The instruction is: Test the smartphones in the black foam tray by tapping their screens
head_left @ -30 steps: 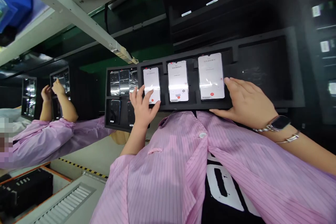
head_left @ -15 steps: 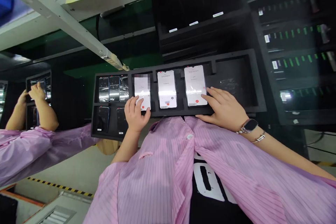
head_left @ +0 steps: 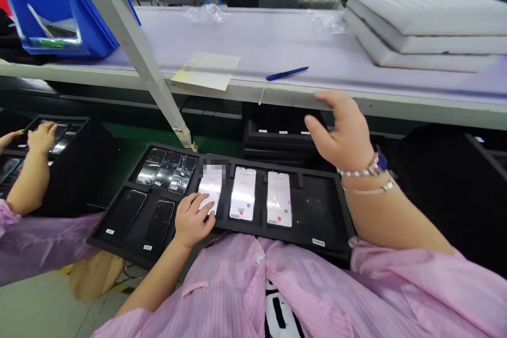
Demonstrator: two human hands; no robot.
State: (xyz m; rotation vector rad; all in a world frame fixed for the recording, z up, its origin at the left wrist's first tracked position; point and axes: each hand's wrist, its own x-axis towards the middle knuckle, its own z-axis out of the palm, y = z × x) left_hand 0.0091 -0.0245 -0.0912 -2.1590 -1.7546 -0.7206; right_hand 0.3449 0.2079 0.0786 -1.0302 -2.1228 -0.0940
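A black foam tray (head_left: 325, 222) rests on my lap against my pink striped coat. Three phones with lit white screens lie in its middle slots: left phone (head_left: 210, 190), middle phone (head_left: 243, 200), right phone (head_left: 279, 205). Dark-screened phones (head_left: 168, 170) fill the slots on the left. My left hand (head_left: 193, 219) lies on the tray, fingers apart, fingertips touching the left lit phone. My right hand (head_left: 344, 129) is raised in the air above the tray's right end, fingers loosely spread, holding nothing. A watch and a bracelet circle that wrist.
A pale workbench (head_left: 277, 47) runs across ahead with a blue pen (head_left: 287, 73), a paper note (head_left: 206, 70), a blue bin (head_left: 65, 16) and stacked white foam sheets (head_left: 423, 21). A slanted metal strut (head_left: 146, 63) comes down to the tray. A co-worker's hand (head_left: 39, 137) touches another tray on the left.
My right hand has lifted off the right lit phone and risen above the tray. The view has tilted up, and the workbench now shows. My left hand stays on the left phone.
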